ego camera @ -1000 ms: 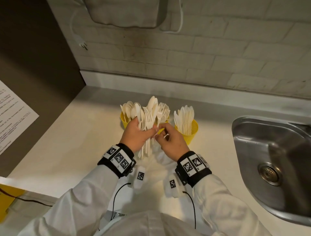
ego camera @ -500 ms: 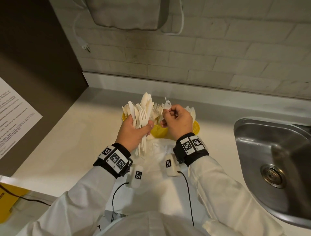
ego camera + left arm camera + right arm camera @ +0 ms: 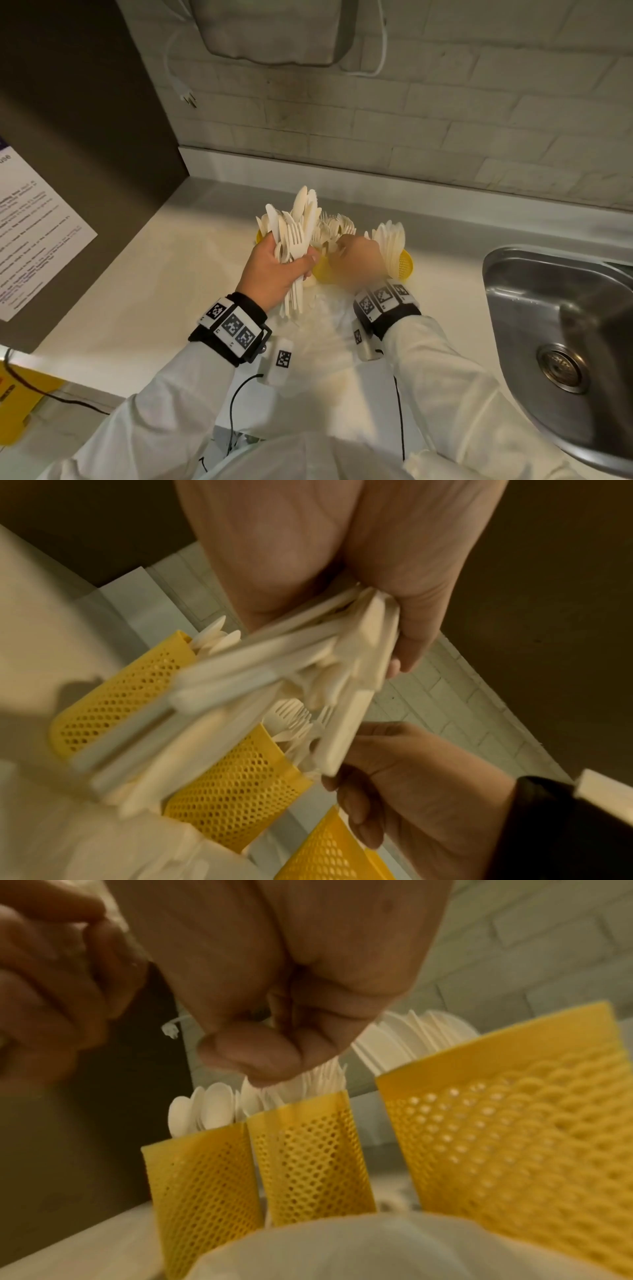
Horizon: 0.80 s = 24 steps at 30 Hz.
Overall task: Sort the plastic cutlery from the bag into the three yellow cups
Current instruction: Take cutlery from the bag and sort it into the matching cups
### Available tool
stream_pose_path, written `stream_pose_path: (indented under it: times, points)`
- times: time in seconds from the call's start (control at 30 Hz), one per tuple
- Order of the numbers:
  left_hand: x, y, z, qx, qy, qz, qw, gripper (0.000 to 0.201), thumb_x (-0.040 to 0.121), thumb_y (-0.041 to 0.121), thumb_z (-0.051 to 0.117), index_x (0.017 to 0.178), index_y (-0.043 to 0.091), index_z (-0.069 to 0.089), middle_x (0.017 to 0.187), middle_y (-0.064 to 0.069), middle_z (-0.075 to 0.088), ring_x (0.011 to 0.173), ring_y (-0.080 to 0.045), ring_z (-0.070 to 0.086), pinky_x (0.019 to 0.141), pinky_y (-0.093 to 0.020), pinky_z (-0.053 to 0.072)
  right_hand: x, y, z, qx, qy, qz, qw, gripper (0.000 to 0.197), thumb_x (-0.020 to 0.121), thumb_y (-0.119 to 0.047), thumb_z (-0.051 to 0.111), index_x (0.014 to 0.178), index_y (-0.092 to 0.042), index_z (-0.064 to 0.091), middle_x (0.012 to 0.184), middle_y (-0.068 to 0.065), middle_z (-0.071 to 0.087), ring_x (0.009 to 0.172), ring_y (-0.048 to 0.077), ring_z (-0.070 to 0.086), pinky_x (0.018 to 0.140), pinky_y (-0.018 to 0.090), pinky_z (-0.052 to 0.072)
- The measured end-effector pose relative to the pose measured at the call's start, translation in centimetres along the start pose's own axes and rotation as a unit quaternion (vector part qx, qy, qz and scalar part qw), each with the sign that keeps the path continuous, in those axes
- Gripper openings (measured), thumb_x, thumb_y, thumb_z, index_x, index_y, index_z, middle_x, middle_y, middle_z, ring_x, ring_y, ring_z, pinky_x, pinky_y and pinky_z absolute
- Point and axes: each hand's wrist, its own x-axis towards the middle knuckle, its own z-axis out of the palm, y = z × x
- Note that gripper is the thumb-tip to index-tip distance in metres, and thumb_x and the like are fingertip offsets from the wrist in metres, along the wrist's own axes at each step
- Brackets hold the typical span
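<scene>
My left hand (image 3: 274, 270) hugs a mixed cutlery bunch (image 3: 294, 233). My right hand (image 3: 356, 257) curls above the middle cup (image 3: 308, 1150); what it holds, I cannot tell. I should drop forks straight in.

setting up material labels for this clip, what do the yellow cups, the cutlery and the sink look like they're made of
Yellow cups: seemingly moulded plastic, matte, walls perforated with a regular grid of small holes.
Cutlery in the left hand: off-white plastic by the task; thin, flat, dull surface, no metallic shine.
Sink: looks like brushed stainless steel, grey with soft reflections and a metal drain.
</scene>
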Motion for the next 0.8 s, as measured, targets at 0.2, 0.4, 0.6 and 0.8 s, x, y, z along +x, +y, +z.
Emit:
stream_pose_path:
  times: [0.2,0.4,0.6,0.8]
  points:
    - [-0.3,0.0,0.1,-0.027,-0.013,-0.005,1.000,0.029,0.088,0.012,0.080,0.112,0.015,0.064,0.092,-0.015,0.073,0.070,-0.020,0.064,0.072,-0.039,0.056,0.2,-0.6,0.0,-0.053,0.040,-0.078,0.995,0.015,0.099,-0.024,0.059,0.107,-0.012,0.063,0.080,0.013,0.070,0.074,0.031,0.065,0.069,0.035,0.054]
    - [-0.3,1.3,-0.2,-0.043,-0.039,0.033,0.998,0.020,0.090,0.007,0.076,0.106,0.012,0.064,0.085,-0.008,0.071,0.072,-0.022,0.065,0.074,-0.040,0.055,-0.7,-1.8,-1.0,-0.033,0.050,-0.088,0.994,0.021,0.100,-0.030,0.060,0.111,-0.014,0.065,0.084,0.003,0.068,0.075,0.021,0.065,0.073,0.034,0.055]
    - [0.3,5.0,-0.9,-0.082,0.001,0.116,0.990,0.021,0.086,-0.005,0.076,0.104,-0.010,0.065,0.088,-0.001,0.074,0.085,-0.016,0.071,0.081,-0.028,0.055,-4.7,-5.7,-2.3,0.491,-0.076,0.121,0.859,0.041,0.109,-0.037,0.041,0.104,-0.009,0.071,0.082,0.005,0.071,0.075,0.020,0.063,0.076,0.038,0.052]
    - [-0.2,7.4,1.0,-0.069,-0.012,0.145,0.987,0.033,0.077,0.008,0.086,0.107,0.014,0.074,0.102,0.005,0.079,0.101,-0.013,0.074,0.090,-0.028,0.058,-5.0,-8.7,-4.0,0.716,-0.224,0.144,0.646,0.049,0.092,-0.047,0.049,0.136,-0.031,0.063,0.137,0.006,0.067,0.125,0.027,0.064,0.104,0.049,0.048]
